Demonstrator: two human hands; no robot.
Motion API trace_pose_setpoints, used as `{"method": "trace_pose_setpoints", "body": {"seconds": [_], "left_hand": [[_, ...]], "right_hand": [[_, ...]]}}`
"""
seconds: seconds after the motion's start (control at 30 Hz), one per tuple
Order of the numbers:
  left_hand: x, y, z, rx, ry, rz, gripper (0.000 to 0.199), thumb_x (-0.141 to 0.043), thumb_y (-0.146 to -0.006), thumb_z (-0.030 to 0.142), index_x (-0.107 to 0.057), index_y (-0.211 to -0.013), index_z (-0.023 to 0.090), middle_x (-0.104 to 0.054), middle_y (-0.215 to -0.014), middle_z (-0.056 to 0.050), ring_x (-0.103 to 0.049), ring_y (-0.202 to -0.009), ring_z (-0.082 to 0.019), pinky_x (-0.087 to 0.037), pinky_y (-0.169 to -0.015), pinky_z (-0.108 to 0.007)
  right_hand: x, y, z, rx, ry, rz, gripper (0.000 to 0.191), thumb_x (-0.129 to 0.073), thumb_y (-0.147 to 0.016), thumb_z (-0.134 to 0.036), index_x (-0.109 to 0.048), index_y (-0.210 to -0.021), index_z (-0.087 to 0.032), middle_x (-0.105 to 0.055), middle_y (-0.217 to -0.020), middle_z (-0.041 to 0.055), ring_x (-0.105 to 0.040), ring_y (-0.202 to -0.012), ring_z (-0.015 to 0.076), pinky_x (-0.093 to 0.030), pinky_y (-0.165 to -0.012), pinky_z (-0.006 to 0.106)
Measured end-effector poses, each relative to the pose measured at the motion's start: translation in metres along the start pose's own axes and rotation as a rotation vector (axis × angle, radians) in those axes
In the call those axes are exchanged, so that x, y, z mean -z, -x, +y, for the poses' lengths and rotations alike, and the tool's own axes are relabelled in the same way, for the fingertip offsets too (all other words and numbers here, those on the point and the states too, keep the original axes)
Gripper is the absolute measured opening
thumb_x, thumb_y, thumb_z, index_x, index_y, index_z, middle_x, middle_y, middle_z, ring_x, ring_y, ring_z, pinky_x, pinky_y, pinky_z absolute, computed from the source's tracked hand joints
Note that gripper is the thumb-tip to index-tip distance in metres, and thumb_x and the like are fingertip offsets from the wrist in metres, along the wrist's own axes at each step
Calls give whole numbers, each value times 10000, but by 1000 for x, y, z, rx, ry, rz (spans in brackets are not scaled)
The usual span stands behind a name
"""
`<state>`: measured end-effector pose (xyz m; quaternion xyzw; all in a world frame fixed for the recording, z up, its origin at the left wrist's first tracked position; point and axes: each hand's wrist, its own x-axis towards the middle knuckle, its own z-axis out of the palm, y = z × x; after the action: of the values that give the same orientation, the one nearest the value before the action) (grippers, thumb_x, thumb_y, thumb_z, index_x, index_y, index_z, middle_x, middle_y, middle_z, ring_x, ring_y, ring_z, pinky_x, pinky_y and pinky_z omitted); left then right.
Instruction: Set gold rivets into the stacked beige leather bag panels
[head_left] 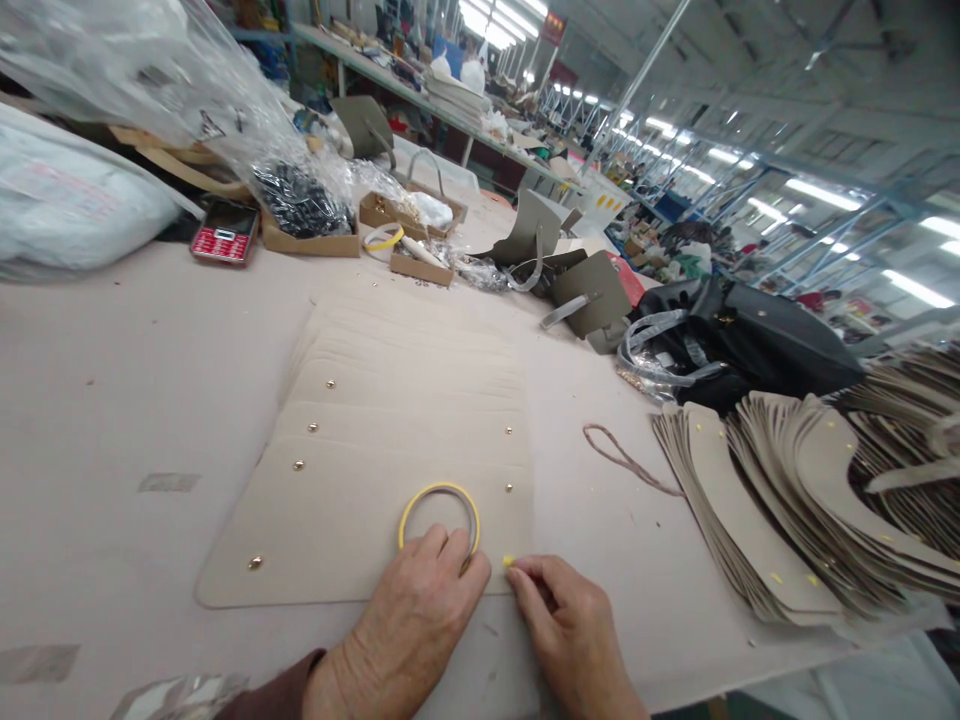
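My left hand (420, 610) is closed around the lower part of a roll of yellow tape (403, 525), which rests over the front piece of a fanned stack of beige panels (352, 540). Just to its right, my right hand (566, 620) pinches a small piece of yellow tape (508, 562) at the panel's lower right corner, thumb against forefinger. Gold metal studs (256, 563) show along the left sides of the panels, and smaller ones (509, 488) along the right.
Stacked curved beige pieces (750, 520) lie at the right, near a brown cord loop (626, 460) and a black bag (772, 340). Small cardboard boxes (315, 243), a red phone-like device (225, 235) and plastic-wrapped bundles (82, 190) sit toward the back left.
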<state>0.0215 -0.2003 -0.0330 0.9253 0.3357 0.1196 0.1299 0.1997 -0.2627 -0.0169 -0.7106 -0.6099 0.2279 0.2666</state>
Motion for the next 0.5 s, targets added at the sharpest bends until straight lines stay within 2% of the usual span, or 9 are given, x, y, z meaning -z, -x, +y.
{"method": "trace_pose_setpoints", "body": {"seconds": [0.1,0.23,0.37,0.5], "left_hand": [[-3,1,-1,-6,11,11,161,-512,-842,46,-500,-853,206,-548,-846,-32,-495,-757,-233,-438,-633,-344],[-1,0,-2,0,36,34,168,-523,-825,44,-510,-848,210,-564,-829,-29,-509,-739,-229,-445,-620,-334],[9,1,-5,-46,129,232,195,-419,-878,56,-541,-914,204,-560,-738,-17,-515,-638,-198,-444,-566,-302],[21,3,-10,-150,320,423,289,-341,-939,86,-528,-1148,159,-593,-688,-7,-563,-605,-157,-475,-554,-238]], "right_hand": [[-6,-3,-4,62,77,56,219,-509,-902,-285,-667,-795,-175,-678,-704,47,-631,-627,162,-452,-608,238],[-9,-14,-7,-35,97,-4,216,-515,-888,-268,-660,-757,-176,-655,-676,30,-598,-599,148,-430,-599,233],[-4,-22,-11,-132,97,-72,203,-544,-842,-228,-640,-674,-166,-616,-606,10,-555,-567,135,-393,-559,221],[10,-21,-14,-153,38,-286,184,-573,-803,-181,-645,-633,-167,-614,-569,-9,-552,-544,124,-352,-504,208]]}}
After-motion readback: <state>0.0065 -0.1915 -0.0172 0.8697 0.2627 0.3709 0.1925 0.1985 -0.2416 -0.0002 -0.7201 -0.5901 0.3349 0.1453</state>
